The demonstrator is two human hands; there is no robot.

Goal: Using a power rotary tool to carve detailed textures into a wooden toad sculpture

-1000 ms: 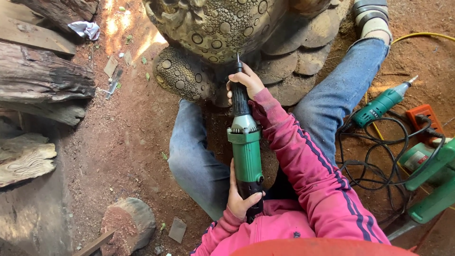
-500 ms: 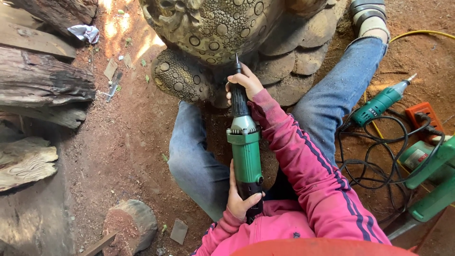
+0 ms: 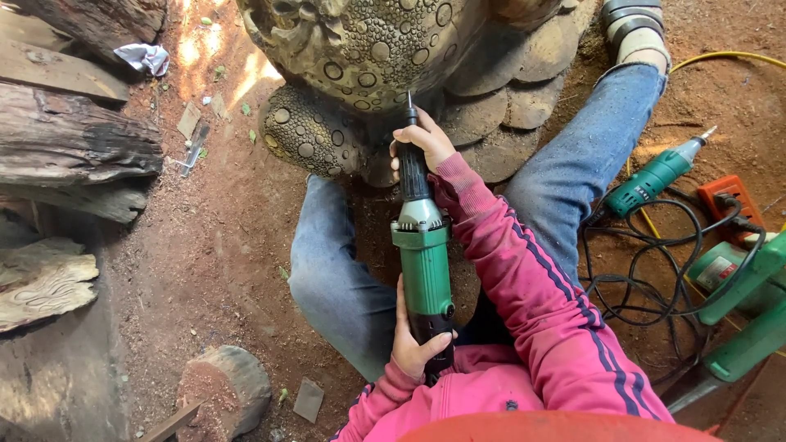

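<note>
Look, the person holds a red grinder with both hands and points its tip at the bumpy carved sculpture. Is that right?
Not quite. The grinder is green, not red, as the head view shows. The rest holds: the left hand grips its rear, the right hand grips its black neck, and its tip points at the bumpy carved sculpture.

A green die grinder [image 3: 424, 262], a pink navy-striped sleeve [image 3: 532, 286] and a bubble-dotted tan carving [image 3: 360, 49].

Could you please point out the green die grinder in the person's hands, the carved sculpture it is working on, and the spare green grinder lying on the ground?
green die grinder [image 3: 424, 262], head view, green body.
carved sculpture [image 3: 360, 41], head view, bubbled front.
spare green grinder [image 3: 655, 178], head view, green body.
</note>
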